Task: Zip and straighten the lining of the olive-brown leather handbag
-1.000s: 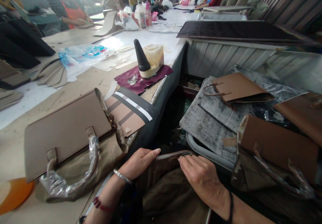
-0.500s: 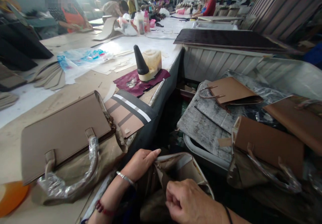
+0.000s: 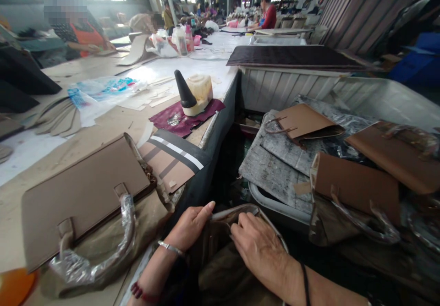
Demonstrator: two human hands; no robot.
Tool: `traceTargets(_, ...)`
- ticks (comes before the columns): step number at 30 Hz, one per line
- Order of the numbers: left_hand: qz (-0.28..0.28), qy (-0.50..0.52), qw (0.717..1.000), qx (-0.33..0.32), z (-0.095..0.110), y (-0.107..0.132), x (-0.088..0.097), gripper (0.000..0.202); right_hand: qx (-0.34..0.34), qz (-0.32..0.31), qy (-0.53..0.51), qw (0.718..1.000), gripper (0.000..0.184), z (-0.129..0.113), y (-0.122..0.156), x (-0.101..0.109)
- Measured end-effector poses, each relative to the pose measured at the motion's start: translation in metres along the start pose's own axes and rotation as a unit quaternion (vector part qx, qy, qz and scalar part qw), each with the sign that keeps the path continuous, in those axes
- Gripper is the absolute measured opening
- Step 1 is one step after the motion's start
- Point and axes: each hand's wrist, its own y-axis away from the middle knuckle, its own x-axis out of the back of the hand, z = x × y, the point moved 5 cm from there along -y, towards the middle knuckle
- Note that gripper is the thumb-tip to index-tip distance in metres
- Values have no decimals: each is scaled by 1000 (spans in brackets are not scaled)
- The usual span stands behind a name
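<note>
A brown handbag (image 3: 220, 276) stands upright in front of me, its mouth upward and its lining partly showing. My left hand (image 3: 190, 226) is closed on the left end of its rim, the thumb lying along the top. Over the opening, my right hand (image 3: 256, 239) has its fingers curled down against the rim and lining; the fingertips are partly hidden. On the table to my left lies another taupe handbag (image 3: 87, 196), with plastic film wrapped round its handle (image 3: 129, 223). Beside it is a striped panel (image 3: 172, 164) in pink, grey and white.
A stained pot (image 3: 201, 90) with a black cone (image 3: 184, 90) stands on a purple scrap (image 3: 161, 118) near the table edge. To the right, a pale bin (image 3: 278, 88) holds grey padding (image 3: 275, 164) and several brown bags (image 3: 357, 182). A person in an orange apron (image 3: 85, 38) works across the table.
My right hand has moved up and forward from inside the bag's mouth to its far rim, its fingers turning downward. My left hand keeps its hold. The view has shifted slightly.
</note>
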Motion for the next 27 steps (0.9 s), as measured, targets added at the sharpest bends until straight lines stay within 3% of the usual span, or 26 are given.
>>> traceTargets(7, 23, -6, 1000, 17, -5, -6, 7, 58, 18, -78, -69, 994, 7, -8, 5, -8)
traceTargets(14, 79, -15, 995, 59, -10, -13, 18, 60, 121, -107, -105, 981, 9, -30, 0, -1)
traceTargets(16, 77, -13, 995, 54, -9, -15, 18, 59, 106, -109, -112, 982, 13, -29, -2, -1)
traceTargets(20, 76, -4, 996, 51, -8, -15, 16, 57, 13, -109, -125, 986, 30, -18, -6, -1)
traceTargets(24, 71, 9, 996, 56, -5, -11, 15, 56, -33, -78, -125, 988, 17, -3, -10, 0)
traceTargets(27, 44, 17, 997, 55, -2, -6, 11, 55, -55, -56, -138, 987, 18, 10, -13, -3)
